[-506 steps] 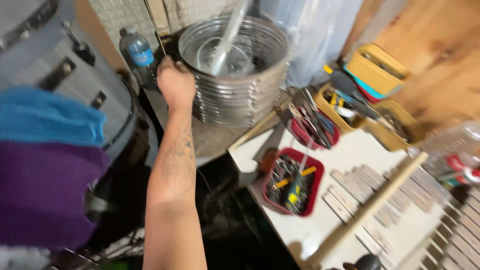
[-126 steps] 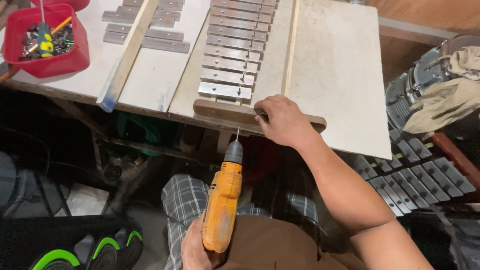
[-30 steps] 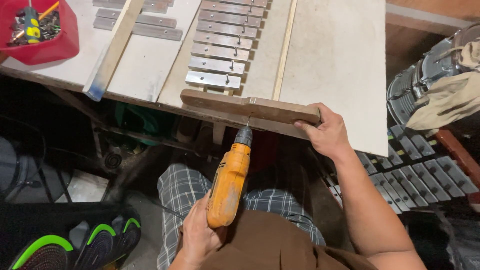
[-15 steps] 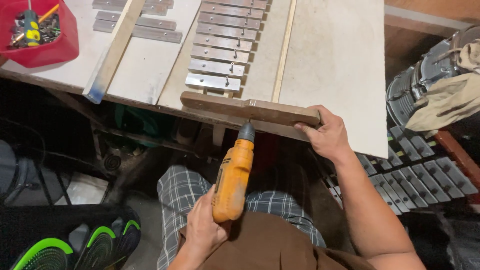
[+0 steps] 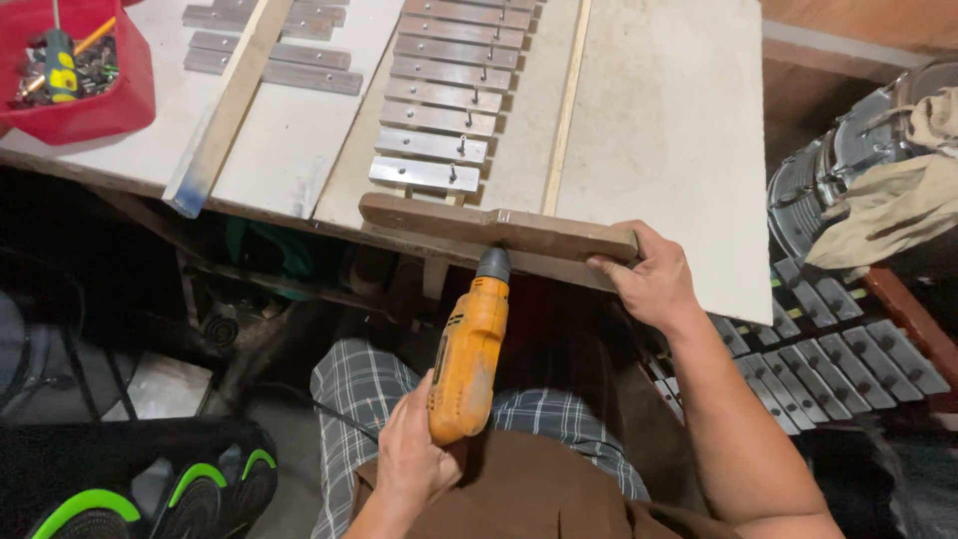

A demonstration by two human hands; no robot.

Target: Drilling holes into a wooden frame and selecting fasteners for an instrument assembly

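My left hand [image 5: 417, 461] grips the handle of an orange power drill [image 5: 469, 344], whose tip meets the near side of a dark wooden bar [image 5: 494, 227] lying across the front of a white table [image 5: 679, 130]. My right hand [image 5: 651, 277] clamps the right end of that bar against the table edge. Just beyond the bar, several grey metal bars [image 5: 439, 110] with small pins lie in a row on thin pale wooden rails [image 5: 564, 110].
A red tray [image 5: 85, 70] of screws and tools stands at the table's far left, next to a pale wooden slat [image 5: 228, 105] and more metal bars [image 5: 269, 60]. At right are a metal drum with cloth [image 5: 878, 190] and another set of metal bars [image 5: 828, 359]. Shoes [image 5: 160, 494] lie below.
Over the last second the drill has moved up and forward until its tip reaches the dark bar. My right hand stays on the bar's right end.
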